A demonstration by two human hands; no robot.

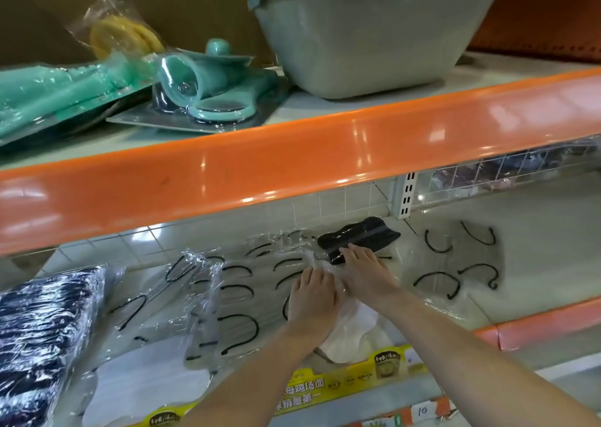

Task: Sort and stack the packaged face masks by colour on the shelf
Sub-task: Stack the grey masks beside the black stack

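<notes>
The right hand (pixel 361 272) rests straight fingers on the black mask (pixel 357 238); the left hand (pixel 312 294) lies flat-fingered on clear packs (pixel 240 299).

Bright overhead lighting, soft focus throughout.
Glare streaks the orange shelf edge (pixel 292 153) above both hands; wide-angle edges bend.

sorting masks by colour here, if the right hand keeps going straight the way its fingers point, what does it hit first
The right hand would meet the black mask pack first; its fingertips look already at that pack's near edge, though depth is unclear.
</notes>
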